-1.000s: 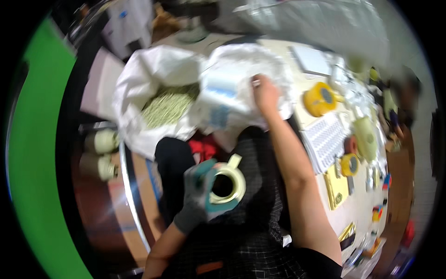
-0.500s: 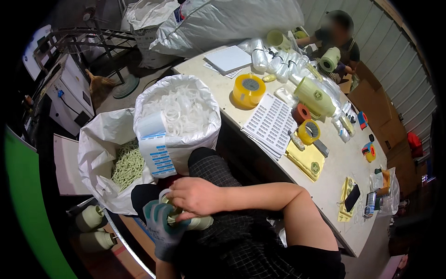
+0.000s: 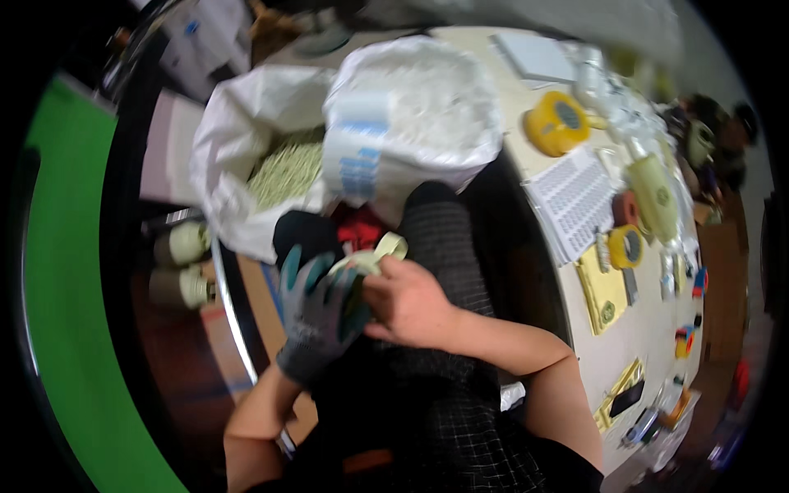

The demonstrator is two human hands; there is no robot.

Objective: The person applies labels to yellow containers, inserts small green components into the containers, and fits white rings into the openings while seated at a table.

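My left hand (image 3: 316,311), in a grey glove with teal fingertips, is curled around a pale green plastic part (image 3: 393,245) above my lap. My bare right hand (image 3: 411,300) meets it from the other side, its fingers closed on the same part. A pale, whitish-green curved edge (image 3: 353,263) shows between the hands. Fingers and motion blur hide most of the part, so its full shape cannot be made out. Just beyond my knees stand a white sack (image 3: 485,135) of translucent plastic rings and another white sack (image 3: 226,156) of thin pale green sticks (image 3: 288,172).
On the white table (image 3: 567,287) to the right lie label sheets (image 3: 567,197), tape rolls (image 3: 556,123), a green cylinder (image 3: 653,197), yellow packs (image 3: 600,296) and a phone (image 3: 627,398). Pale green bottle-shaped containers (image 3: 187,243) stand at lower left. A blurred person (image 3: 711,140) is at far right.
The view has swung left and down, blurring the scene. My hands have turned the pale green part, whose end now points up and away. More of my left forearm shows.
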